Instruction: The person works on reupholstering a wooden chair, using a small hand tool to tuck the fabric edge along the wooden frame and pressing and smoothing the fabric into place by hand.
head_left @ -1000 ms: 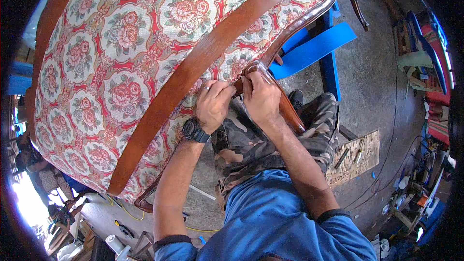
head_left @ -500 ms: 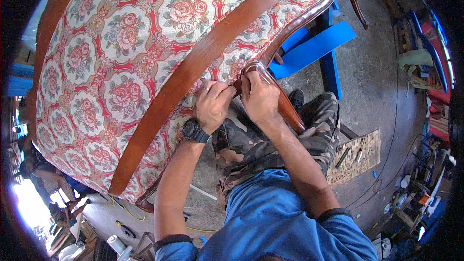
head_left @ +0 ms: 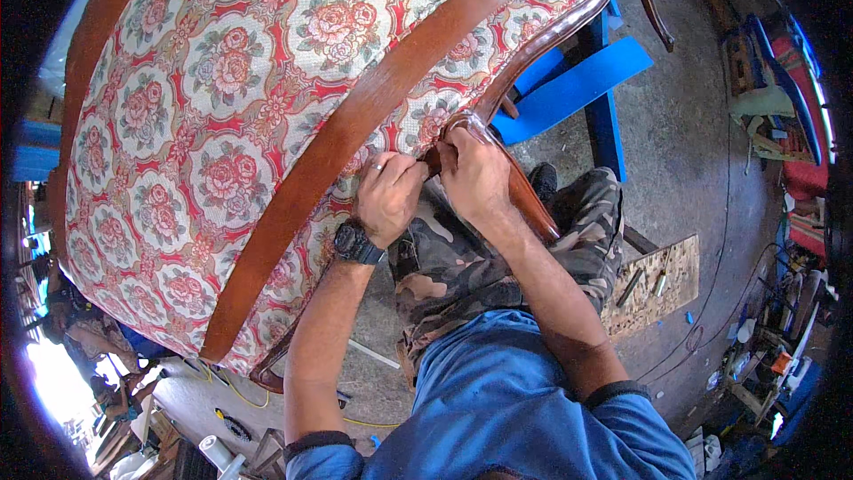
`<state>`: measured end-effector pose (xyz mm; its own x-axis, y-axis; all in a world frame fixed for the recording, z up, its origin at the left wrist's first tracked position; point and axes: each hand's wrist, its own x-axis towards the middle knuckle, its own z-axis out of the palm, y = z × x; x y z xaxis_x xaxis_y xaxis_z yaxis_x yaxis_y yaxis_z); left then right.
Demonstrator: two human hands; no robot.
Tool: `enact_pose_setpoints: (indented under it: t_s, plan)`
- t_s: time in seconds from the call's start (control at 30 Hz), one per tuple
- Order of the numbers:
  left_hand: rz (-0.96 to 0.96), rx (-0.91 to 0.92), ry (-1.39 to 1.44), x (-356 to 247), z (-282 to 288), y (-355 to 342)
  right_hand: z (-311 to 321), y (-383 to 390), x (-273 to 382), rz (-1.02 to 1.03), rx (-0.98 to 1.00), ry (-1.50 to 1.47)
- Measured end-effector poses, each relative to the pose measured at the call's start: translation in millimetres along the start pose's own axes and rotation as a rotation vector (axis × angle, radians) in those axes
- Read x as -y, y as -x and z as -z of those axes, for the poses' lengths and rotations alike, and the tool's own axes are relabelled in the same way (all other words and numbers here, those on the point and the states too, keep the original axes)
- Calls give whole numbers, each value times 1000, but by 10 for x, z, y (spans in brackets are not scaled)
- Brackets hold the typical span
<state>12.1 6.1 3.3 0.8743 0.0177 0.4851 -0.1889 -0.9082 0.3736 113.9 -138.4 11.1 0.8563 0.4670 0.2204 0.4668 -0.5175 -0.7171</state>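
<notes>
A large seat [head_left: 227, 71] covered in red and white floral fabric fills the upper left, crossed by a glossy brown strip [head_left: 342, 124]. Along its near edge runs a carved dark wooden frame [head_left: 533, 49], with a polished curved leg [head_left: 530, 200] beside my right hand. My left hand [head_left: 389, 198], with a ring and black watch, is closed at the fabric's lower edge. Beside it, my right hand [head_left: 477, 175] has its fingers bent in against the wooden frame where the leg joins. Whatever lies between the fingertips of both hands is too small or hidden to name.
Blue boards [head_left: 577, 89] stand beyond the leg at right. On the concrete floor lies a chipboard piece [head_left: 662, 289] bearing two slim tools. Tools and scraps [head_left: 769, 364] crowd the far right. At lower left is a white spool [head_left: 216, 450], with people in the background.
Both hands stay at the same spot on the edge. My right hand has shifted very slightly left, and its fingers are a little more curled.
</notes>
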Motion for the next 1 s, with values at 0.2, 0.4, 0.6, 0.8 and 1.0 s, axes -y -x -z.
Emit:
enact_pose_setpoints:
  t_s: [0.2, 0.4, 0.6, 0.8, 1.0]
  plan:
    - [14, 3, -3, -12, 12, -12, -10, -63, -30, -7, 61, -64]
    - [16, 1, 8, -10, 9, -19, -22, -53, -42, -20, 23, -93]
    - [4, 0, -2, -12, 9, -18, -5, -60, -19, -35, -3, -132]
    - [-6, 21, -46, 2, -20, 20, -17, -71, -56, -27, 10, -92]
    - [-19, 66, -97, -21, -6, 37, 46, -177, -80, -9, 126, -90]
